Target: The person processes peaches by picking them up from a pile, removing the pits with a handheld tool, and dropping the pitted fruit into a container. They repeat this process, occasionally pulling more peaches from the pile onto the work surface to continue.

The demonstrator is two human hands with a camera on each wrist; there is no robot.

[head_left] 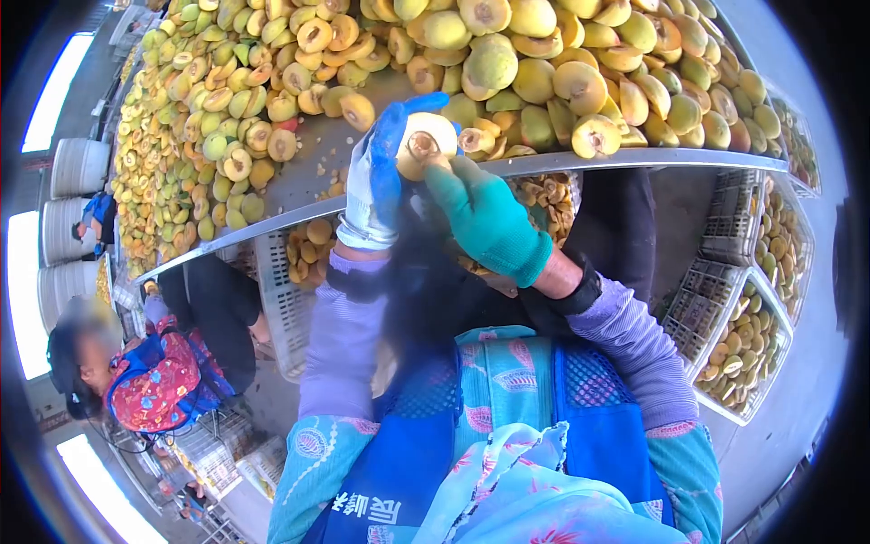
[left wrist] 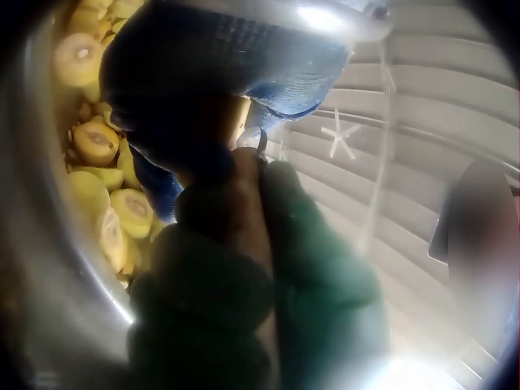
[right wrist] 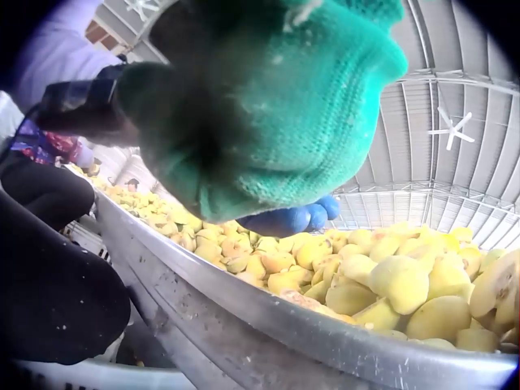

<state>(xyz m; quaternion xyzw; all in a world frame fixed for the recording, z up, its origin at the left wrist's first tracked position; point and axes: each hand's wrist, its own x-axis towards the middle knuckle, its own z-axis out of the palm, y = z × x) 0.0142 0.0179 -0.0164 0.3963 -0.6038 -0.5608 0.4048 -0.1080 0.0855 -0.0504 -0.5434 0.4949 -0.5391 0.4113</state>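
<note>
A halved yellow peach [head_left: 440, 132], its cut face up with a brown hollow in the middle, is held in my left hand [head_left: 379, 172], which wears a white glove with blue fingers. My right hand [head_left: 494, 218], in a green knitted glove, grips the wooden handle [left wrist: 248, 203] of a small pitting tool. Its thin curved metal tip [left wrist: 262, 143] stands at the peach in the left wrist view. In the head view the green fingertips are right at the lower edge of the peach. Both hands are over the table's near edge.
A metal table [head_left: 390, 91] with a raised rim bears heaped peach halves [head_left: 535, 82]. Below it stands a white crate [head_left: 276, 299] with cut pieces. Fruit-filled crates [head_left: 739, 354] stand at right. Another person [head_left: 163, 376] sits at left, near white tubs [head_left: 80, 168].
</note>
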